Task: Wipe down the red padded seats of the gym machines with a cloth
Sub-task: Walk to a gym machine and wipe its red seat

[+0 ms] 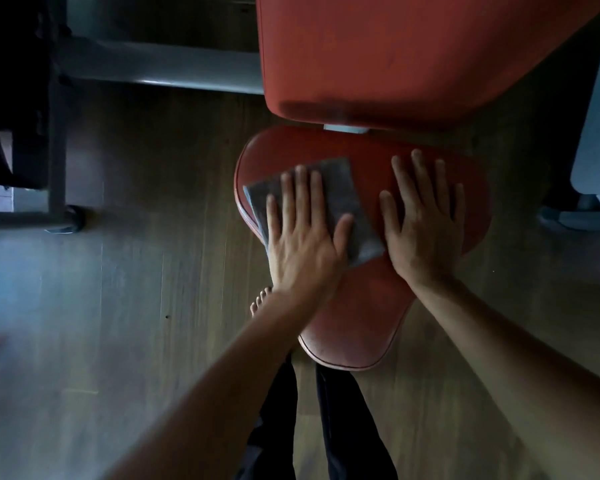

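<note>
A red padded seat (364, 313) of a gym machine lies below me, wide at the far end and narrow toward my legs. A folded grey cloth (340, 192) lies flat on its left part. My left hand (302, 233) presses on the cloth with straight, spread fingers. Flat on the bare red padding to the right of the cloth rests my right hand (425, 220), fingers spread, its thumb near the cloth's edge. Beyond the seat rises the red padded backrest (413, 53).
Wooden floor (136, 271) surrounds the machine. A grey metal frame bar (160, 69) runs at the upper left, with a dark post and foot (63, 216) at the left. Another pale machine part (596, 140) stands at the right edge. My bare foot (258, 301) and dark trouser legs are under the seat.
</note>
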The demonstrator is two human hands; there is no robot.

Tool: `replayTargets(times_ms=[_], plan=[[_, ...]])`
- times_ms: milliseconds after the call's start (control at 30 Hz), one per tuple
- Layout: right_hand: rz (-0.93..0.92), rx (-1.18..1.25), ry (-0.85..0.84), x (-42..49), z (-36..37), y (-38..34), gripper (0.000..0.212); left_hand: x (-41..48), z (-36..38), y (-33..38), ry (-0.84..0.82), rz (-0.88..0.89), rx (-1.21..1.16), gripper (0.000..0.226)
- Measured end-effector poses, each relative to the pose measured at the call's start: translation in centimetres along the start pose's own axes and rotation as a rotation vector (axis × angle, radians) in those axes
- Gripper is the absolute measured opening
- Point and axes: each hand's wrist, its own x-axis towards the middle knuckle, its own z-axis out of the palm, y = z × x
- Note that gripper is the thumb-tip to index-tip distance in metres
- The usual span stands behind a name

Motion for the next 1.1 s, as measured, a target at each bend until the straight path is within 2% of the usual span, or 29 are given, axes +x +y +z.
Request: replayTargets(times_ms=[167, 300, 367, 467, 567, 633, 667, 733, 767, 867, 933, 967, 1000, 1100], plan=[[0.014, 0.005, -0.02, 0.1, -0.1, -0.3, 0.053, 6.6, -1.5, -3.7, 0.078, 0.083, 0.102, 0.073], [0.002, -0.004, 0.01, 0.1, 0.0, -0.6, 0.05, 4.4, -0.7, -2.1, 0.115, -0.124, 0.012, 0.07], [0.008, -0.004, 0.019, 0.1, 0.1, -0.5, 0.049, 0.6, 0.2, -0.5, 0.093, -0.105, 0.011, 0.07], [0.028, 0.033, -0.002, -0.1, 0.1, 0.2, 0.049, -3.6, 0.2, -1.1, -0.032, 0.211, 0.043, 0.069], [0.033, 0.039, 0.003, -0.1, 0.0, 0.3, 0.049, -0.1, -1.5, -5.1, -0.084, 0.698, 0.214, 0.067], [0.047, 0.037, -0.024, 0.0, 0.1, 0.3, 0.05, 3.4, -2.5, -7.1, -0.112, 0.885, 0.309, 0.066], [0.053, 0.041, -0.036, 0.1, 0.0, 0.3, 0.05, 4.5, -2.8, -7.5, -0.102, 0.893, 0.316, 0.065], [0.057, 0.05, -0.039, 0.1, 0.0, 0.2, 0.05, 5.4, -2.5, -7.3, -0.022, 0.742, 0.292, 0.065], [0.054, 0.051, -0.029, 0.1, 0.0, 0.1, 0.05, 5.3, -2.1, -6.7, 0.036, 0.599, 0.258, 0.065], [0.03, 0.043, -0.001, 0.1, 0.1, -0.2, 0.049, 3.8, -0.8, -3.1, 0.159, 0.025, 0.073, 0.068], [0.029, 0.035, 0.005, 0.1, 0.2, -0.1, 0.049, 2.0, 0.1, -0.2, 0.162, -0.192, -0.01, 0.069], [0.03, 0.034, 0.008, 0.0, 0.2, 0.0, 0.049, 0.8, 0.3, 0.6, 0.143, -0.189, -0.01, 0.069], [0.029, 0.035, 0.011, 0.0, 0.2, 0.1, 0.049, -0.4, 0.4, 0.6, 0.099, -0.112, 0.012, 0.069], [0.026, 0.039, 0.022, -0.2, 0.2, 0.3, 0.049, -1.3, -0.6, -3.0, -0.039, 0.297, 0.13, 0.069]])
